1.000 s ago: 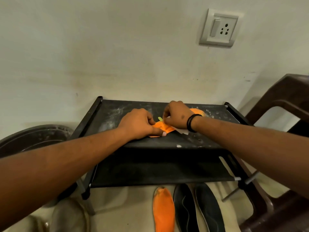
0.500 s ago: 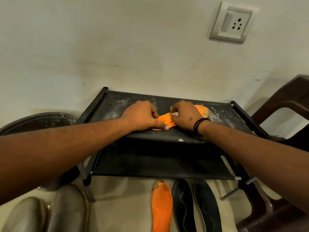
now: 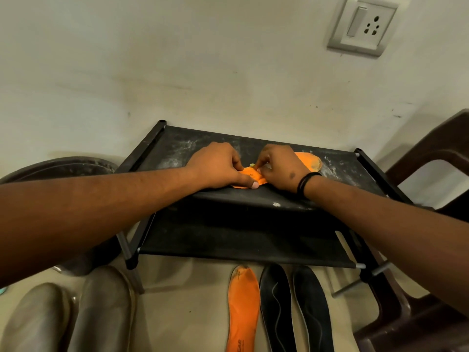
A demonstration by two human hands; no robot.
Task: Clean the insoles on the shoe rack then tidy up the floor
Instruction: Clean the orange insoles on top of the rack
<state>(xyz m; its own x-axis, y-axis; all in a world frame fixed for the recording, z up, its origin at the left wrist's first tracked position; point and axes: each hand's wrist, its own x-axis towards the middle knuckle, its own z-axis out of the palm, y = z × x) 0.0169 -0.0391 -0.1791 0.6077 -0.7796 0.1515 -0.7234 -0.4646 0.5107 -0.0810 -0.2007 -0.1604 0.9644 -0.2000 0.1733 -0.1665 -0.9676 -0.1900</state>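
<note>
Orange is what I see first: an orange insole [image 3: 308, 160] lying across the top shelf of the black shoe rack [image 3: 177, 146], its far right end poking out beyond my right hand [image 3: 280, 167]. My left hand [image 3: 219, 165] presses the insole's near left end down, thumb flat along its edge, fingers curled over it. The right-hand grip is clamped on a small yellow-green thing [image 3: 252, 164] held against the insole; I cannot tell what it is. A black band [image 3: 307, 182] sits on the right wrist.

White dust marks the shelf top on both sides of the hands. The insole lies near the shelf's front edge, with bare fabric behind it up to the wall [image 3: 203, 72]. The rack's left rail and right rail frame the working space; the lower shelf [image 3: 241, 240] juts out nearer to me.

On the floor, just in front of the rack, a second orange insole [image 3: 243, 308] lies beside two black insoles [image 3: 294, 311], the three side by side. Two grey boots [image 3: 76, 313] stand at near left, a dark round basin [image 3: 63, 168] sits left of the rack, and a brown plastic chair [image 3: 431, 161] crowds the right side. A wall socket [image 3: 363, 25] is at far right.
</note>
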